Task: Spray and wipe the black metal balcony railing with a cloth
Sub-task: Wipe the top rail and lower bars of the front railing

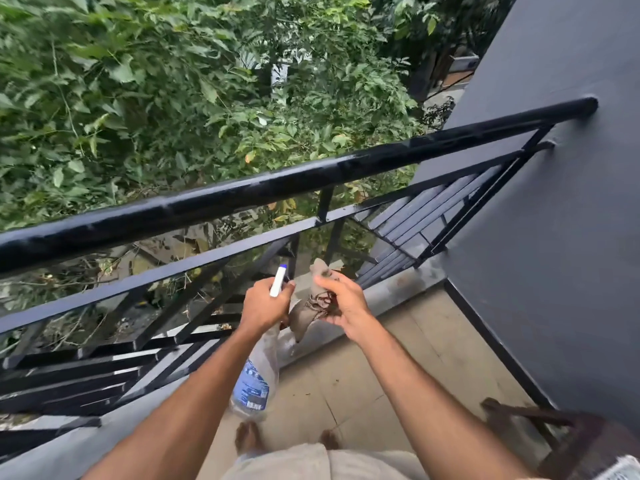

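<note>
My left hand [263,303] grips the spray bottle [255,382]; at its 3 o'clock, my right hand [341,301] clutches the crumpled cloth [306,315].

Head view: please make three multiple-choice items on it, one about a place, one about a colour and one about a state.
1. Where is the spray bottle relative to the railing?
A. on the person's side of it
B. outside it
C. standing on top of it

2. What colour is the nozzle tip?
A. red
B. blue
C. yellow

3. What is the right hand doing?
A. resting open
B. gripping the railing
C. holding the crumpled cloth

Key:
1 A, because the left hand holds the bottle over the balcony floor, inside the bars.
2 B, because the tip shows blue above the white nozzle.
3 C, because its fingers curl round the cloth, away from the bars.
</note>
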Demonstrator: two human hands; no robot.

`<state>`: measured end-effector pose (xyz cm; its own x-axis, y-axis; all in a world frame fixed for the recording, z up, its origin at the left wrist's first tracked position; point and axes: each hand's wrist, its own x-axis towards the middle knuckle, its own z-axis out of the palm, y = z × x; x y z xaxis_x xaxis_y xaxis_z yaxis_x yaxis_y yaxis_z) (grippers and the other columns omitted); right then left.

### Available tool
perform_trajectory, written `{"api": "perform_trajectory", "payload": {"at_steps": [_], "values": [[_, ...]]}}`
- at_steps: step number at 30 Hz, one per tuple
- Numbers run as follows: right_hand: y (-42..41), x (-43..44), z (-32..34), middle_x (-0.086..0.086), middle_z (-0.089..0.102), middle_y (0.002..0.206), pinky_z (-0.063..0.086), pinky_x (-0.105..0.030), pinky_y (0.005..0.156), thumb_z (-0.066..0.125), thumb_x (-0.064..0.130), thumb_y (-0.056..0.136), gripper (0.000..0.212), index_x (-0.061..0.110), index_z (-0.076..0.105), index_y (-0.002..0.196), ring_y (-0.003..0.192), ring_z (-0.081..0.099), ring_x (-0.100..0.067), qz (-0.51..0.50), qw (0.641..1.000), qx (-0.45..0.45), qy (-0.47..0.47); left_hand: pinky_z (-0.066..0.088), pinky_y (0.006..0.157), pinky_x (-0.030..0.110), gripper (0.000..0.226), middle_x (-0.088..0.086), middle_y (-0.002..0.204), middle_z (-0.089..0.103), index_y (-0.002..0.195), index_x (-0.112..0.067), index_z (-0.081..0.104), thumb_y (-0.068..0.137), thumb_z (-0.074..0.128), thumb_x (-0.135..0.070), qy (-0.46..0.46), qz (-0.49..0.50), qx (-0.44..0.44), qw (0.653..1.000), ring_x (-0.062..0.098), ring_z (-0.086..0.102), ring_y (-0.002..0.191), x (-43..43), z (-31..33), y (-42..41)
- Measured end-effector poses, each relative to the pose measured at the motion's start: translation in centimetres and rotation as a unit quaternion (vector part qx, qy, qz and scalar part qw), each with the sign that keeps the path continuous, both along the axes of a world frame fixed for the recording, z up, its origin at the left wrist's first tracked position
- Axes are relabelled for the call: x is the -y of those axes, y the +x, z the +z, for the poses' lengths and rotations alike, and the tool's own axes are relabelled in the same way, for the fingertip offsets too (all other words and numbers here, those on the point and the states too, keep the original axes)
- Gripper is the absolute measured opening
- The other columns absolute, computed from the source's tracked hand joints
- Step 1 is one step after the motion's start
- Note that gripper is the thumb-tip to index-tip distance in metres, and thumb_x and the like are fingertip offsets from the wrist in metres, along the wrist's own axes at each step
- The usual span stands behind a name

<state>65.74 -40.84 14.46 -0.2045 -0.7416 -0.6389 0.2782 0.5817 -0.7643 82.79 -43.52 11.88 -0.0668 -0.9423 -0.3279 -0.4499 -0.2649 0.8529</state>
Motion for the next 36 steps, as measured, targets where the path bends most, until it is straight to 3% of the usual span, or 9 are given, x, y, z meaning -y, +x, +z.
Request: {"api": "perform_trajectory", "payload": {"at_steps": [2,6,10,16,22,25,29,32,36], "values": [[-0.4,-0.3,0.0,-0.002,0.074,0.090,0.055,-0.032,0.070,0.079,0.022,0.083,0.022,0.025,0.071,0.103,0.080,0.069,-0.018,0.004,1.000,-0.003,0.001,0.062,0.067,0.052,0.043,-0.001,0.071,0.074,0.080,-0.018,0.068,0.083,0.058,-0.059,-0.002,0.001,0.014,1.000,0.025,0.074,0.067,-0.3,-0.3,-0.4],[-0.3,0.2,0.3,0.000,0.073,0.089,0.054,-0.026,0.059,0.078,0.021,0.085,0.023,0.027,0.071,0.107,0.078,0.068,-0.014,0.033,0.999,-0.037,-0.019,0.062,0.066,0.052,0.032,0.002,0.064,0.068,0.070,-0.017,0.061,0.093,0.064,-0.038,-0.018,0.023,0.030,0.999,0.031,0.070,0.065,-0.8,0.6,-1.1],[1.5,2.4,0.1,0.004,0.073,0.106,0.063,-0.041,0.076,0.083,0.028,0.082,0.022,0.038,0.070,0.098,0.097,0.070,-0.019,0.058,0.988,-0.130,-0.055,0.060,0.063,0.053,0.031,0.002,0.064,0.070,0.070,-0.018,0.063,0.090,0.062,-0.041,-0.027,0.019,0.027,0.999,0.028,0.070,0.059,-0.4,1.4,-1.0],[4.7,5.7,-0.9,0.000,0.059,0.130,0.047,-0.039,0.102,0.074,0.042,0.086,0.050,0.037,0.062,0.134,0.118,0.056,-0.024,0.128,0.918,-0.369,-0.066,0.060,0.060,0.051,0.025,0.002,0.061,0.066,0.071,-0.017,0.059,0.095,0.064,-0.019,-0.043,0.028,-0.003,0.999,0.018,0.064,0.049,0.4,2.8,0.0],[5.9,5.6,-1.7,-0.009,0.051,0.127,0.048,-0.040,0.092,0.064,0.034,0.096,0.039,0.027,0.062,0.135,0.111,0.057,-0.033,0.152,0.871,-0.459,-0.080,0.057,0.062,0.052,0.022,-0.001,0.057,0.063,0.068,-0.019,0.056,0.087,0.065,-0.026,-0.046,-0.004,0.025,0.999,0.030,0.066,0.056,1.1,2.3,1.5],[6.2,6.1,-1.4,-0.008,0.053,0.123,0.042,-0.033,0.082,0.064,0.035,0.094,0.038,0.031,0.064,0.132,0.110,0.058,-0.030,0.134,0.885,-0.441,-0.068,0.058,0.064,0.055,0.018,0.004,0.063,0.066,0.070,-0.020,0.057,0.084,0.061,-0.031,-0.044,-0.005,0.015,0.999,0.033,0.067,0.059,1.3,2.1,2.2],[6.2,5.8,-1.7,-0.004,0.057,0.124,0.036,-0.028,0.084,0.069,0.042,0.091,0.045,0.038,0.062,0.136,0.113,0.057,-0.026,0.131,0.905,-0.400,-0.062,0.058,0.063,0.053,0.022,-0.003,0.058,0.063,0.067,-0.023,0.055,0.087,0.062,-0.029,-0.057,-0.006,0.009,0.998,0.029,0.065,0.057,1.7,2.0,2.4],[6.3,5.3,-1.9,0.000,0.051,0.113,0.035,-0.026,0.081,0.067,0.041,0.094,0.048,0.035,0.058,0.141,0.104,0.056,-0.023,0.131,0.905,-0.398,-0.072,0.057,0.063,0.051,0.027,-0.006,0.056,0.062,0.067,-0.025,0.052,0.091,0.064,-0.027,-0.061,-0.020,0.005,0.998,0.026,0.065,0.055,1.9,1.6,2.2],[6.3,6.0,-1.6,0.000,0.044,0.110,0.036,-0.031,0.082,0.061,0.039,0.098,0.043,0.031,0.058,0.139,0.110,0.055,-0.032,0.145,0.895,-0.419,-0.051,0.057,0.063,0.054,0.024,0.002,0.063,0.065,0.068,-0.023,0.051,0.088,0.061,-0.033,-0.057,-0.037,-0.011,0.998,0.035,0.066,0.057,2.1,1.7,2.1]]}}
